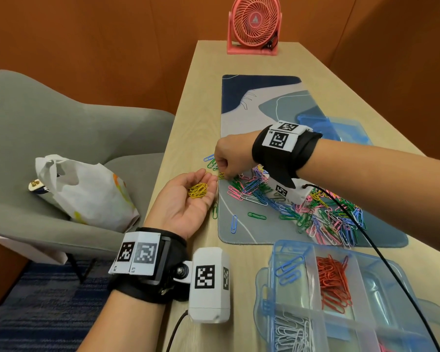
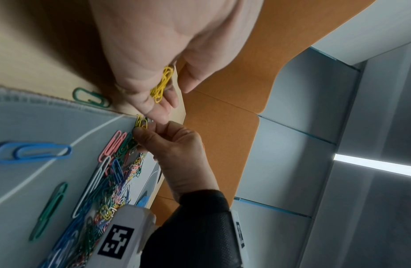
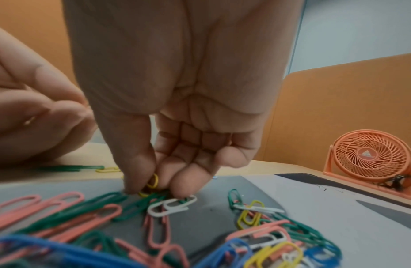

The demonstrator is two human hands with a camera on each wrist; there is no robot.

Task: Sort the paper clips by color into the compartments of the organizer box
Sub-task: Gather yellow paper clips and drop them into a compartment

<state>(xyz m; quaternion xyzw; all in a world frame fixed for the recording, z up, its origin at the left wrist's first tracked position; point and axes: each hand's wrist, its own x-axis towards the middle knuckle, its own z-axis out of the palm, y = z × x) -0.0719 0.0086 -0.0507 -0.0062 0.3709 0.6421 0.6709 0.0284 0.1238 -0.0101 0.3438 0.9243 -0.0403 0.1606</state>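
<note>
Yellow paper clips [image 1: 198,190]; a mixed pile [image 1: 315,212] of pink, green, blue, white, yellow; red clips [image 1: 334,283] in the translucent blue organizer box [image 1: 264,283]; pale wood counter [image 1: 203,97]; coral fan [image 1: 254,24].

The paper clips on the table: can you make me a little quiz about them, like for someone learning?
1. True or false: the left hand cups yellow clips in its palm.
2. What colour is the clip the right hand pinches off the mat? A red, B yellow, C blue.
3. Fill in: in the organizer box, the compartment beside the blue clips holds ____ clips.

Key: 1 true. 2 B; the right wrist view shows it. 3 red.
</note>
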